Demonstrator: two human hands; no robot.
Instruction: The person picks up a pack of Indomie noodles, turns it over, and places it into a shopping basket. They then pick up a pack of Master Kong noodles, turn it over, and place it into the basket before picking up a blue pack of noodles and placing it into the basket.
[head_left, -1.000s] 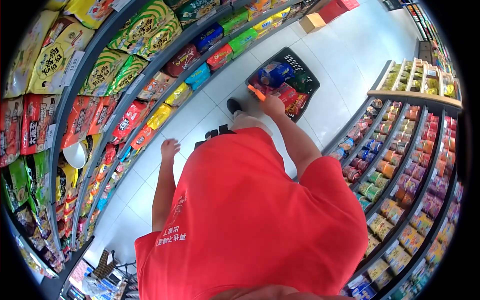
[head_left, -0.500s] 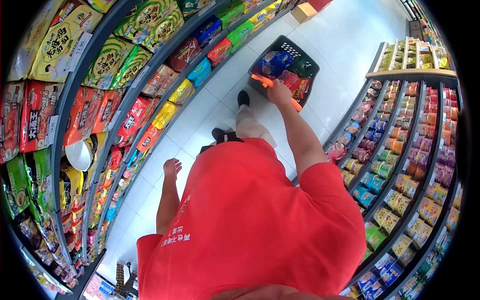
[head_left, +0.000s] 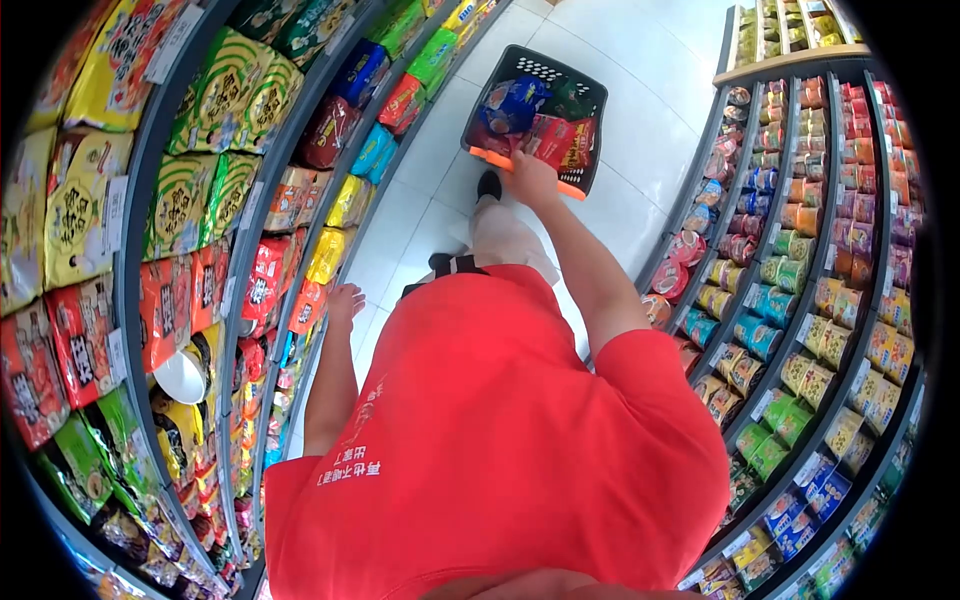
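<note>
Basket (head_left: 535,95) on the floor (head_left: 640,130) ahead of me, between shelves (head_left: 250,200), long axis running left-right across the aisle, packets (head_left: 540,130) inside. My right hand (head_left: 528,178), grip clenched on its orange handle (head_left: 500,162) at the near edge. Left hand (head_left: 343,300) loose, fingers open, holding nothing, beside the left shelves.

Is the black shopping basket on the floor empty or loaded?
Loaded. The basket holds several packets, a blue one and red ones among them. The right hand grips its orange handle.
</note>
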